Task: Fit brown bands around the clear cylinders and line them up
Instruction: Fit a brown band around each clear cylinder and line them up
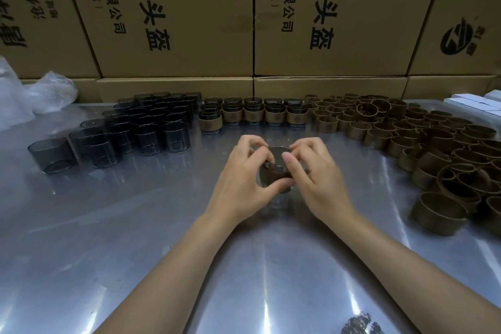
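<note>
Risk first: the brown band [273, 173] could cock sideways and jam or crease on the clear cylinder [276, 198] if one side is pressed down harder than the other, and the glass could tip on the slick metal table [135, 225]. The left hand [241, 184] curls round the band's left side, thumb across the front. Between the hands the band sits at the cylinder's top. The right hand [314, 176] pinches the opposite rim, fingers bent close; how deep the band sits looks uncertain under the fingers.
</note>
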The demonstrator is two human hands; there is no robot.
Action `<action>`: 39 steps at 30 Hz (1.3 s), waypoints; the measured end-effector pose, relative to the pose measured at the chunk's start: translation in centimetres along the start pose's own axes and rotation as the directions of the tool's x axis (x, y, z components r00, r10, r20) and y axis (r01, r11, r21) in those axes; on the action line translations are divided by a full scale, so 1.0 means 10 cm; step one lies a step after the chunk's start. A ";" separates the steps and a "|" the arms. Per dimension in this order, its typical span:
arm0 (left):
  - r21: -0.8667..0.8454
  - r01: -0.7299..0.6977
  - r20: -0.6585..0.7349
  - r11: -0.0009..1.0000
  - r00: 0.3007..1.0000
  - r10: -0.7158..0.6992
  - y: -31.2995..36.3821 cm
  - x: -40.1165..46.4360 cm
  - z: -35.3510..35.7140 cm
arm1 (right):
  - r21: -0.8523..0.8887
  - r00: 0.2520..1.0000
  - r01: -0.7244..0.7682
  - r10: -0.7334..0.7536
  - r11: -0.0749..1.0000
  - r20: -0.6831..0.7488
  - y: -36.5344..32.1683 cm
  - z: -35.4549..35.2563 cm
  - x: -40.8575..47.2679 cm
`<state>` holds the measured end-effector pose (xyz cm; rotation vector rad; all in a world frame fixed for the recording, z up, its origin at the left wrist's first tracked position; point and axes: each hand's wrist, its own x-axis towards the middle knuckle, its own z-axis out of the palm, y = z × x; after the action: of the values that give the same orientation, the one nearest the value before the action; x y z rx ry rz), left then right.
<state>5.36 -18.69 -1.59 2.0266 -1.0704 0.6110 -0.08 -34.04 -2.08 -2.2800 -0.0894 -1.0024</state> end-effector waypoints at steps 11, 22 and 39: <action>-0.141 0.262 0.012 0.955 0.965 -0.263 -0.49 0.23 0.15 | -0.168 0.973 -0.018 0.056 0.986 0.223 0.17 0.38 0.34; -0.369 0.643 -0.089 0.671 0.694 -0.714 -1.41 0.81 0.13 | -0.371 0.946 -0.038 0.153 0.928 0.284 0.48 1.05 1.04; -0.214 0.682 -0.038 0.700 0.710 -0.703 -1.69 1.08 0.23 | -0.474 0.966 0.079 0.050 0.877 0.254 0.73 1.56 1.61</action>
<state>25.50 -19.48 -2.14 1.9963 -0.2073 0.2048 23.49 -33.77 -2.90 -2.8667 0.0412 -0.7868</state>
